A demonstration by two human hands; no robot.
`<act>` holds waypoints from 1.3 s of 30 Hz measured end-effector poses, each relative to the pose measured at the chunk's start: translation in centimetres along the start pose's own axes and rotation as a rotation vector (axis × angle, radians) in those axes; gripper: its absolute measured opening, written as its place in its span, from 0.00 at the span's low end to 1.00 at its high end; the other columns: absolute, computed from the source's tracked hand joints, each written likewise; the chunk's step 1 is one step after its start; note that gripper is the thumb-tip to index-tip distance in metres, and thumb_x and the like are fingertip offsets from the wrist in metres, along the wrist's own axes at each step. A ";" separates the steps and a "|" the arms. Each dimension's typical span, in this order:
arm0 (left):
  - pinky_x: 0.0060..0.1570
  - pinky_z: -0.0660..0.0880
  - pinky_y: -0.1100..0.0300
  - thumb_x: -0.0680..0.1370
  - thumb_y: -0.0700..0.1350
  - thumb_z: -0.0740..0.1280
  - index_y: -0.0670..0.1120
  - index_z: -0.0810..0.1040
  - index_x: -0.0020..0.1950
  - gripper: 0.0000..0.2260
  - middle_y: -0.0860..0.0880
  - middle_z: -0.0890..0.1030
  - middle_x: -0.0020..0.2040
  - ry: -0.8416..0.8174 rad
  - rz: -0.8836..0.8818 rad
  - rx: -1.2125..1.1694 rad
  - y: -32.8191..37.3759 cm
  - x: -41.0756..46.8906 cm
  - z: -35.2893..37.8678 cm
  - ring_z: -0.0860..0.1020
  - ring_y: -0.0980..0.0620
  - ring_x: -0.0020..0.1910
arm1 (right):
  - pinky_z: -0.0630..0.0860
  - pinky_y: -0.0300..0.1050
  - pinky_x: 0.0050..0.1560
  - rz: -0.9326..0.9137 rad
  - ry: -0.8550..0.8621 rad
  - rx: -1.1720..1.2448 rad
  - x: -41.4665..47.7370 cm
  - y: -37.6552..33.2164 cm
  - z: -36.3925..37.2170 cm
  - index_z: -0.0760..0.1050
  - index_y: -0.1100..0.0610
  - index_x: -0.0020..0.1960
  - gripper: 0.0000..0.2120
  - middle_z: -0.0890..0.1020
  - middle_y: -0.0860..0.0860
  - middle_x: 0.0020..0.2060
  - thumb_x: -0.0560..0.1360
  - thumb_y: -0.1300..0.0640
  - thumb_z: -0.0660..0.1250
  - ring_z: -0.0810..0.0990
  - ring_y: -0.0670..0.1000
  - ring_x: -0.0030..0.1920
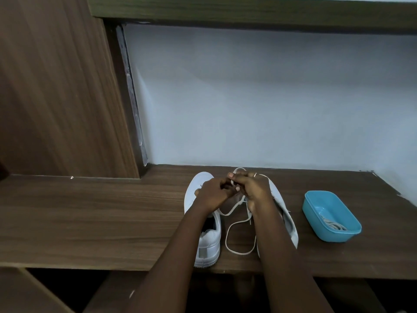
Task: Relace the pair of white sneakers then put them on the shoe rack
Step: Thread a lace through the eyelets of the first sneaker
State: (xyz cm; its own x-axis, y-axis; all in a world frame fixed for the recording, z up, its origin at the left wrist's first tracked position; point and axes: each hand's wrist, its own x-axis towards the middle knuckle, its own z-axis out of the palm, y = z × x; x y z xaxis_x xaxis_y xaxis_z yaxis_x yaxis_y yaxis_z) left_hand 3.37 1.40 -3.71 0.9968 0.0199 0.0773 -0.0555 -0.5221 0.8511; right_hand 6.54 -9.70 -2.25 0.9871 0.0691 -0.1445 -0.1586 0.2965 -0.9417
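Observation:
Two white sneakers stand side by side on a brown wooden shelf [90, 222], toes pointing at the wall. The left sneaker [208, 242] is partly under my left forearm. The right sneaker [287, 213] is mostly covered by my right arm. A white shoelace [239, 224] loops on the shelf between them and runs up to my hands. My left hand [213, 195] and my right hand [255, 188] meet above the toes, both pinching the lace. Which eyelet the lace passes through is hidden.
A blue plastic tub [316, 213] holding another coiled white lace [334, 224] sits right of the sneakers. A pale wall stands behind, a wooden panel [56, 86] rises at the left, and a dark beam runs overhead. Lower shelves lie in shadow below.

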 end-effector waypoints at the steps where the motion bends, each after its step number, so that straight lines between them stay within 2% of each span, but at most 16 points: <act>1: 0.52 0.70 0.54 0.75 0.52 0.68 0.47 0.80 0.45 0.09 0.49 0.81 0.42 0.026 0.015 -0.005 0.0 0.1 0.1 0.78 0.52 0.46 | 0.76 0.37 0.28 -0.004 -0.009 0.011 0.0 -0.1 0.0 0.74 0.62 0.37 0.08 0.77 0.57 0.33 0.69 0.71 0.71 0.78 0.51 0.30; 3: 0.46 0.68 0.55 0.76 0.51 0.68 0.49 0.76 0.36 0.10 0.49 0.77 0.35 0.062 0.014 -0.015 0.0 0.2 0.2 0.74 0.52 0.38 | 0.76 0.35 0.28 -0.006 -0.018 0.091 -0.2 -0.4 0.0 0.74 0.63 0.38 0.08 0.78 0.54 0.28 0.70 0.73 0.69 0.79 0.48 0.27; 5: 0.47 0.69 0.52 0.73 0.55 0.68 0.50 0.76 0.33 0.12 0.49 0.76 0.33 0.073 0.000 0.002 0.2 0.2 0.2 0.73 0.52 0.37 | 0.75 0.35 0.27 -0.022 -0.016 0.127 -0.4 -0.8 -0.1 0.75 0.63 0.39 0.07 0.78 0.51 0.27 0.70 0.73 0.69 0.78 0.45 0.26; 9: 0.45 0.66 0.58 0.73 0.53 0.71 0.45 0.80 0.38 0.11 0.45 0.81 0.40 -0.017 -0.054 0.105 0.7 -0.1 0.1 0.78 0.48 0.45 | 0.73 0.38 0.38 -0.078 0.016 0.092 0.0 -0.9 -0.6 0.77 0.57 0.38 0.08 0.81 0.49 0.34 0.70 0.68 0.71 0.79 0.44 0.33; 12: 0.52 0.61 0.53 0.73 0.52 0.69 0.49 0.79 0.35 0.09 0.53 0.80 0.39 -0.176 -0.078 0.374 0.4 -0.6 0.3 0.76 0.51 0.53 | 0.72 0.31 0.37 -0.142 0.044 0.145 0.0 -1.4 -0.9 0.76 0.57 0.39 0.09 0.82 0.48 0.34 0.70 0.70 0.70 0.80 0.39 0.32; 15: 0.53 0.57 0.49 0.71 0.54 0.70 0.47 0.82 0.39 0.10 0.52 0.82 0.43 -0.284 -0.104 0.533 -0.1 -0.6 0.7 0.73 0.50 0.57 | 0.73 0.31 0.38 -0.192 0.040 0.176 -0.2 -1.8 -1.0 0.77 0.58 0.41 0.08 0.82 0.50 0.37 0.70 0.70 0.70 0.80 0.40 0.33; 18: 0.55 0.63 0.50 0.72 0.54 0.70 0.50 0.79 0.38 0.09 0.51 0.80 0.40 -0.232 -0.064 0.395 0.3 -0.8 0.8 0.74 0.49 0.56 | 0.73 0.29 0.35 -0.175 0.013 0.144 -0.5 -2.0 -0.8 0.78 0.58 0.43 0.07 0.82 0.50 0.40 0.70 0.68 0.71 0.81 0.39 0.35; 21: 0.45 0.71 0.60 0.73 0.54 0.70 0.50 0.80 0.45 0.08 0.53 0.79 0.36 -0.087 -0.065 0.020 1.1 -0.9 0.6 0.77 0.52 0.46 | 0.72 0.32 0.27 -0.109 -0.030 0.011 -0.7 -1.9 -0.6 0.78 0.58 0.40 0.06 0.81 0.51 0.40 0.69 0.67 0.72 0.81 0.46 0.39; 24: 0.42 0.64 0.61 0.77 0.54 0.65 0.51 0.76 0.43 0.08 0.55 0.73 0.32 0.099 -0.002 0.042 1.5 -0.6 0.6 0.73 0.56 0.39 | 0.74 0.35 0.28 -0.100 -0.082 -0.041 -0.9 -1.8 -0.4 0.79 0.60 0.39 0.06 0.80 0.54 0.36 0.68 0.69 0.72 0.78 0.51 0.35; 26: 0.35 0.61 0.70 0.78 0.52 0.65 0.49 0.75 0.40 0.09 0.54 0.71 0.31 0.122 0.007 0.049 1.6 -0.5 0.5 0.70 0.59 0.34 | 0.74 0.36 0.30 -0.108 -0.086 -0.064 -1.1 -1.8 -0.2 0.78 0.60 0.38 0.06 0.80 0.53 0.34 0.68 0.69 0.72 0.78 0.49 0.33; 28: 0.33 0.62 0.72 0.76 0.50 0.68 0.46 0.78 0.38 0.11 0.53 0.71 0.29 0.080 -0.012 0.077 1.3 -0.4 0.3 0.70 0.58 0.32 | 0.72 0.37 0.30 -0.117 -0.058 -0.070 -1.1 -1.7 -0.2 0.78 0.59 0.37 0.07 0.82 0.51 0.35 0.68 0.69 0.73 0.79 0.47 0.34; 29: 0.38 0.64 0.71 0.75 0.50 0.69 0.45 0.79 0.36 0.11 0.53 0.71 0.29 0.048 -0.019 0.099 1.1 -0.3 0.4 0.72 0.57 0.34 | 0.72 0.38 0.32 -0.124 -0.037 -0.065 -1.1 -1.7 -0.3 0.78 0.58 0.37 0.08 0.82 0.49 0.35 0.67 0.69 0.73 0.79 0.46 0.36; 31: 0.55 0.67 0.52 0.74 0.50 0.70 0.47 0.77 0.31 0.13 0.53 0.75 0.32 -0.050 -0.020 0.243 0.6 0.0 0.7 0.77 0.48 0.48 | 0.74 0.38 0.41 -0.145 -0.008 -0.051 -0.9 -1.7 -0.5 0.79 0.57 0.37 0.08 0.83 0.48 0.36 0.67 0.69 0.73 0.80 0.46 0.39; 33: 0.65 0.59 0.42 0.75 0.50 0.68 0.50 0.81 0.38 0.08 0.53 0.80 0.46 -0.172 -0.053 0.567 0.7 -0.3 1.2 0.69 0.46 0.63 | 0.74 0.37 0.44 -0.174 0.001 -0.036 -0.8 -1.8 -0.5 0.79 0.58 0.38 0.08 0.83 0.48 0.36 0.67 0.69 0.73 0.81 0.46 0.40; 35: 0.67 0.50 0.38 0.75 0.52 0.67 0.50 0.82 0.50 0.08 0.51 0.79 0.58 -0.279 -0.073 0.781 0.7 -0.7 1.5 0.61 0.45 0.68 | 0.74 0.34 0.40 -0.200 0.006 -0.015 -0.9 -1.9 -0.4 0.79 0.58 0.38 0.08 0.83 0.48 0.36 0.67 0.69 0.73 0.81 0.45 0.39; 39: 0.65 0.53 0.41 0.74 0.57 0.67 0.52 0.82 0.49 0.11 0.52 0.80 0.54 -0.213 -0.087 0.617 1.0 -0.8 1.9 0.62 0.46 0.68 | 0.73 0.31 0.35 -0.197 -0.003 -0.017 -1.0 -1.9 -0.4 0.80 0.58 0.39 0.07 0.83 0.46 0.32 0.68 0.69 0.73 0.80 0.41 0.34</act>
State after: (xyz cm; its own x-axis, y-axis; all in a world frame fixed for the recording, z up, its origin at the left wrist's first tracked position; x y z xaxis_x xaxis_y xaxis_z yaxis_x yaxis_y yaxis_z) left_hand 2.58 -0.73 -3.87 0.9893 -0.0522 -0.1364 0.0052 -0.9207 0.3903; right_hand 5.81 -10.69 -0.41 0.9989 0.0143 0.0439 0.0379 0.2884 -0.9568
